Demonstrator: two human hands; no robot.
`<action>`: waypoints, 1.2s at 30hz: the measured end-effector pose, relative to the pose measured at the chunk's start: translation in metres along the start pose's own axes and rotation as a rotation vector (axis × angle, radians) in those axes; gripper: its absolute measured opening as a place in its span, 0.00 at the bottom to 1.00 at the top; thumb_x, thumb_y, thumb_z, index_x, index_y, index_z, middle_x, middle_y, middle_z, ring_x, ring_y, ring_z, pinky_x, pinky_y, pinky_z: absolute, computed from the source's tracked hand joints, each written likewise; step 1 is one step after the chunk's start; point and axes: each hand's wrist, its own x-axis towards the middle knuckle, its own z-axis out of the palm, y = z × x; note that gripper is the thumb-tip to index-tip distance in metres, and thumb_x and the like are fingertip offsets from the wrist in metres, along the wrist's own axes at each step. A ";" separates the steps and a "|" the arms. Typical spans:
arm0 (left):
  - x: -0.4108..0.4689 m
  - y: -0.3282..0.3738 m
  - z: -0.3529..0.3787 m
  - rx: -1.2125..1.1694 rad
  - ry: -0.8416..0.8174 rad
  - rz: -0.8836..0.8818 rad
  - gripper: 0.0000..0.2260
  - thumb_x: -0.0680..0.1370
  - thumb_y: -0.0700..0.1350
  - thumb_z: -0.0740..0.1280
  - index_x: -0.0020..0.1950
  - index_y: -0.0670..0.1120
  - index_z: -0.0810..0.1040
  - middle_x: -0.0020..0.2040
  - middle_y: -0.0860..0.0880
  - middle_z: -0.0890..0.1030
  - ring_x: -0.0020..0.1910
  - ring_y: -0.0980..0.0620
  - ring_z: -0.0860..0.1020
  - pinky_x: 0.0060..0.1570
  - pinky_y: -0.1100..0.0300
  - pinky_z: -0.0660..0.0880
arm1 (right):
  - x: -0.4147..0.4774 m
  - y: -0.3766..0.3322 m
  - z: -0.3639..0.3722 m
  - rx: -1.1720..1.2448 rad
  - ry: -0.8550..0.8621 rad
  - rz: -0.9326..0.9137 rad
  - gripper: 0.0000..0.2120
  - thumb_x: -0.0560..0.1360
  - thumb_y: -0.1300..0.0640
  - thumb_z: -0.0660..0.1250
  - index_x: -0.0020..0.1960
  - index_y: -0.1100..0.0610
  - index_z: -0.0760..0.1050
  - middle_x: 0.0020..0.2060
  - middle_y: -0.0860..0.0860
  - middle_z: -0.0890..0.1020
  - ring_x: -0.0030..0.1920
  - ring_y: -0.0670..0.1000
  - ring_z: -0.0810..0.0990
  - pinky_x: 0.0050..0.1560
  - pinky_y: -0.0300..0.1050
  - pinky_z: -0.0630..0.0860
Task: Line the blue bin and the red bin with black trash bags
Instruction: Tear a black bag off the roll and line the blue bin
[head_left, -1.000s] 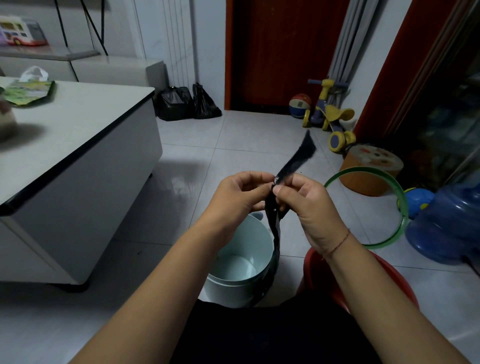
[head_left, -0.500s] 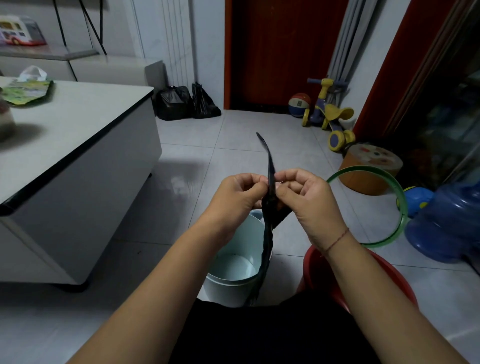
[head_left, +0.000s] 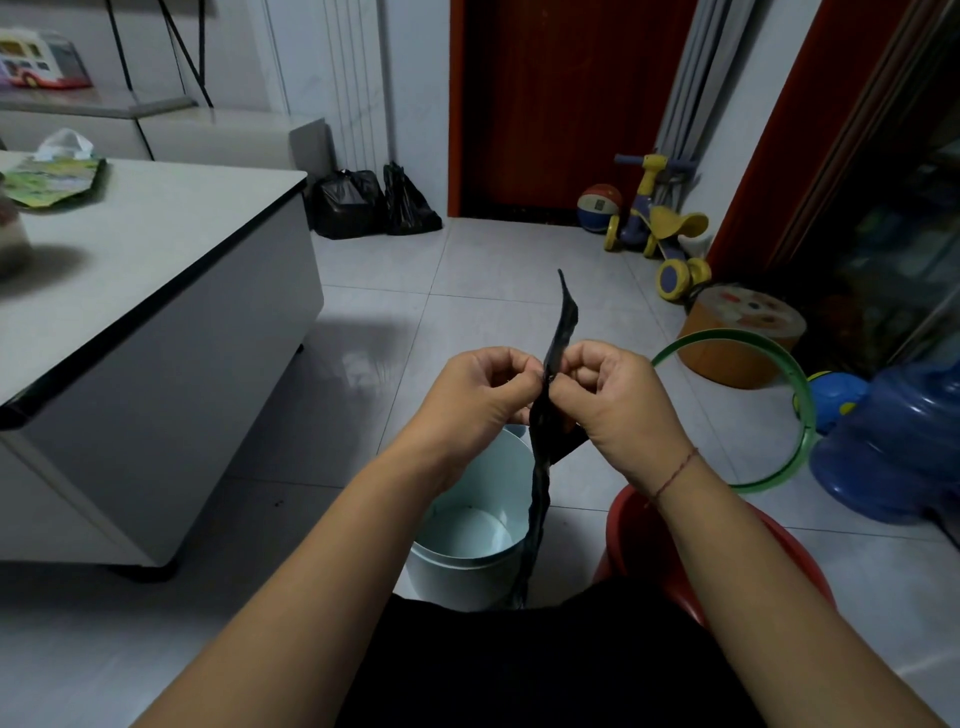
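Blue bin (head_left: 470, 525): near centre on the floor, pale, round, smooth plastic, upright, unlined, bare bottom showing. Red bin (head_left: 691, 545): just right of it, glossy curved rim, mostly hidden behind the right forearm; contents not visible.

Bag (head_left: 543, 457): black, thin, crinkled film, unopened, a long narrow strip held upright above the blue bin. Top end pointing up past the fingers, lower end hanging down across the blue bin's right rim.

Left hand (head_left: 480, 389): closed, pinching the bag's edge between thumb and fingertips. Right hand (head_left: 621, 389): closed the same way, pinching the bag from the other side, knuckles nearly touching the left. Thin red string around the right wrist.

Far left by the wall: two filled black sacks (head_left: 374, 202), knotted, lumpy. Left: white table (head_left: 156, 270), flat top, dark edge. Right: green hoop (head_left: 800, 395) leaning, blue water jug (head_left: 904, 441), translucent and ribbed, round orange tub (head_left: 740, 332).
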 end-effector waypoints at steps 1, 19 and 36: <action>0.000 -0.001 0.000 0.005 -0.002 -0.004 0.08 0.78 0.36 0.63 0.40 0.44 0.76 0.34 0.49 0.76 0.31 0.56 0.76 0.40 0.63 0.75 | 0.000 0.000 0.001 -0.003 0.010 -0.004 0.03 0.73 0.64 0.67 0.43 0.64 0.76 0.35 0.65 0.82 0.37 0.67 0.81 0.39 0.60 0.80; 0.000 0.002 -0.005 -0.017 -0.007 0.064 0.05 0.76 0.38 0.67 0.42 0.44 0.79 0.32 0.49 0.79 0.32 0.52 0.76 0.43 0.56 0.77 | -0.004 -0.003 -0.003 0.158 -0.022 0.028 0.04 0.72 0.67 0.67 0.46 0.64 0.77 0.36 0.61 0.82 0.33 0.51 0.83 0.35 0.42 0.80; -0.001 0.000 0.002 -0.045 -0.043 0.035 0.06 0.76 0.44 0.64 0.39 0.45 0.74 0.28 0.52 0.79 0.28 0.56 0.79 0.50 0.50 0.71 | -0.002 -0.003 -0.001 0.259 -0.047 0.004 0.06 0.73 0.67 0.64 0.39 0.60 0.74 0.26 0.51 0.79 0.27 0.46 0.75 0.29 0.37 0.73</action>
